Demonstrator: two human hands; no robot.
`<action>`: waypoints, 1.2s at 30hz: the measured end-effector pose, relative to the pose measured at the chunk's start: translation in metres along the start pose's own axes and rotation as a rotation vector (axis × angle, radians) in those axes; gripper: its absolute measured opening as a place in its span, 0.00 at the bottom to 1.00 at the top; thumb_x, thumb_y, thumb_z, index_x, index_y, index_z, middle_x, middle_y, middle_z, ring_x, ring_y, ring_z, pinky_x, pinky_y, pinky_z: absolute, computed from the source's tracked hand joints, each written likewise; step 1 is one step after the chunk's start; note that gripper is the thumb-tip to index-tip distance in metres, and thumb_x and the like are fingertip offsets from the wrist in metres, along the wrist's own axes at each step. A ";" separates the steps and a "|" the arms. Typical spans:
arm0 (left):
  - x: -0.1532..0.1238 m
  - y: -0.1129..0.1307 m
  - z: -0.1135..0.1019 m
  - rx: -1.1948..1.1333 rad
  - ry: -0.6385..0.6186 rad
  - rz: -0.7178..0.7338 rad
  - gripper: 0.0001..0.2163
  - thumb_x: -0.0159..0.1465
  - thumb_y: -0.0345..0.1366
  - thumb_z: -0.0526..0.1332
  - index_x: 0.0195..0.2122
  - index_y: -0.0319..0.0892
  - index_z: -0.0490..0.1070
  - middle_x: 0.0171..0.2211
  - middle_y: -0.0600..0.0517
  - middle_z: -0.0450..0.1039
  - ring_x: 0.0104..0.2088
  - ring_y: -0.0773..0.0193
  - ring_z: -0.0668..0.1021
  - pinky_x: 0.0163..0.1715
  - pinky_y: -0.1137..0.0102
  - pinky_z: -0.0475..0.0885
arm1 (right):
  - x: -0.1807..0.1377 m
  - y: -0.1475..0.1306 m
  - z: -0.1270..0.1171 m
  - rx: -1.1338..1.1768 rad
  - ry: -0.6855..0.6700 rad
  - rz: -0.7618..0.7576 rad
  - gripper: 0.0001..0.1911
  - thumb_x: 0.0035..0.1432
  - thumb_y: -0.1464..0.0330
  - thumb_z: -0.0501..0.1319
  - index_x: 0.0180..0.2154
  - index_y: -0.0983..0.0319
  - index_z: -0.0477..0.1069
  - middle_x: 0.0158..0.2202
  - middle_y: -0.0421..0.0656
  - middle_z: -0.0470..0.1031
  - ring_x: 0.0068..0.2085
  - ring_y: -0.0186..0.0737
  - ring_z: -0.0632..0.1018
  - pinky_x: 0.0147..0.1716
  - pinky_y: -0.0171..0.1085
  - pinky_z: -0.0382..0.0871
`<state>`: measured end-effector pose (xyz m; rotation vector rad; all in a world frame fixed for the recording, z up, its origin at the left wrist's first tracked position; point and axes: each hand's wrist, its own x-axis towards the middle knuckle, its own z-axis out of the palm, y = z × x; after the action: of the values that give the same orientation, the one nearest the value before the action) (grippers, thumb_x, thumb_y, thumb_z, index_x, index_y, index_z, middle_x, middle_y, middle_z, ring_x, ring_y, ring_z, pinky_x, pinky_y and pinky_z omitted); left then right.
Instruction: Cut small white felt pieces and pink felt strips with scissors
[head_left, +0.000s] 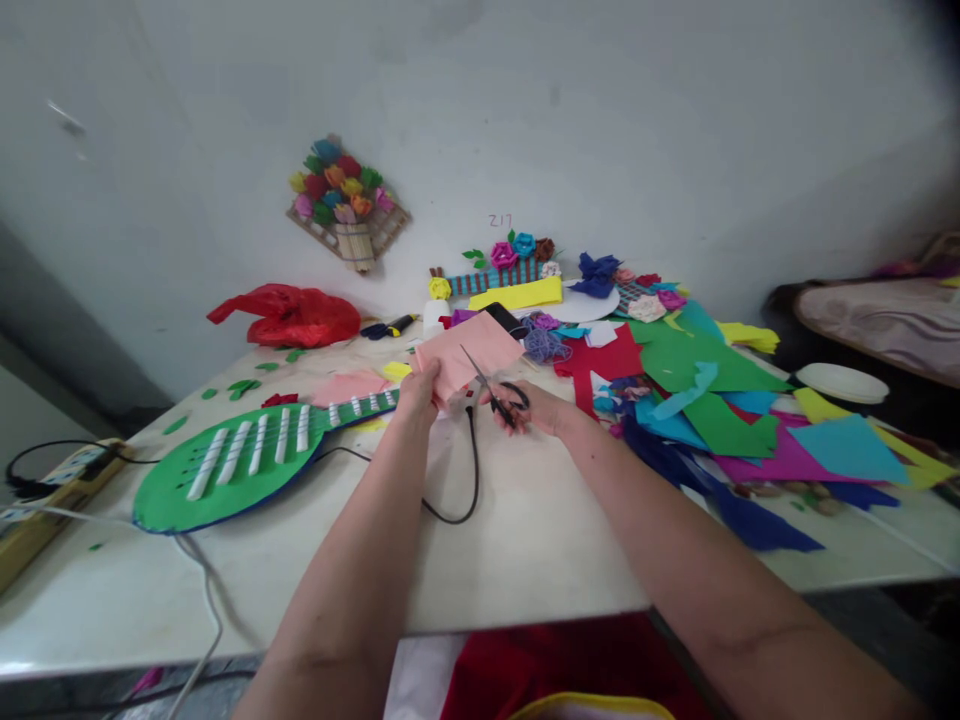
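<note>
My left hand point(422, 390) grips a sheet of pink paper point(469, 348) by its lower left edge, holding it up over the middle of the table. In my right hand point(529, 408) is a pair of scissors point(504, 396) with black handles, fingers through the loops. The scissor blades are apart and lie at the paper's lower right part; whether the paper sits between them I cannot tell. Left of my hands lies a green paper guitar point(247, 465) with white strips across it. Another pink paper piece point(349, 387) rests by the guitar's neck.
Coloured paper scraps point(720, 400) cover the table's right side. A red plastic bag point(300, 315) and a yellow-black cutter point(401, 325) lie at the back left. A black cable point(477, 470) loops below my hands. A power strip point(64, 500) stands at the left edge.
</note>
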<state>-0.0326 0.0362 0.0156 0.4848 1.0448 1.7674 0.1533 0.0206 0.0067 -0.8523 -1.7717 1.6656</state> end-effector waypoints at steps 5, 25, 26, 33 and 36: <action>0.002 0.001 -0.002 0.029 0.009 -0.006 0.02 0.55 0.27 0.61 0.29 0.33 0.70 0.23 0.49 0.72 0.23 0.66 0.76 0.25 0.73 0.73 | -0.002 -0.003 0.004 0.019 0.022 0.002 0.25 0.51 0.49 0.56 0.38 0.64 0.69 0.19 0.38 0.70 0.16 0.28 0.69 0.10 0.26 0.55; -0.004 0.004 -0.001 0.042 -0.044 0.001 0.02 0.56 0.27 0.61 0.28 0.33 0.70 0.20 0.51 0.71 0.21 0.68 0.75 0.21 0.75 0.72 | -0.001 -0.004 0.007 -0.014 0.063 -0.010 0.25 0.51 0.49 0.56 0.37 0.64 0.70 0.19 0.37 0.67 0.16 0.27 0.67 0.10 0.26 0.51; -0.003 0.003 -0.002 0.038 -0.046 -0.002 0.02 0.56 0.27 0.61 0.28 0.33 0.70 0.20 0.50 0.71 0.21 0.68 0.75 0.21 0.75 0.72 | -0.001 -0.004 0.007 -0.018 0.063 -0.007 0.24 0.52 0.50 0.56 0.37 0.64 0.69 0.19 0.37 0.67 0.16 0.26 0.67 0.10 0.26 0.50; 0.005 0.000 -0.005 0.023 -0.041 -0.017 0.02 0.56 0.27 0.61 0.31 0.33 0.70 0.23 0.50 0.72 0.22 0.68 0.75 0.24 0.73 0.73 | 0.003 -0.004 0.008 -0.014 0.083 0.017 0.17 0.55 0.57 0.56 0.35 0.64 0.70 0.18 0.35 0.66 0.15 0.25 0.66 0.09 0.26 0.48; 0.006 0.000 -0.005 0.004 -0.048 -0.012 0.03 0.56 0.27 0.61 0.32 0.33 0.70 0.24 0.50 0.73 0.23 0.67 0.76 0.25 0.72 0.74 | 0.004 -0.004 0.009 -0.010 0.104 0.026 0.15 0.54 0.58 0.57 0.34 0.64 0.70 0.16 0.34 0.65 0.14 0.25 0.66 0.09 0.26 0.47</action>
<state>-0.0388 0.0396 0.0118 0.5205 1.0160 1.7353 0.1431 0.0177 0.0101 -0.9531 -1.7059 1.6003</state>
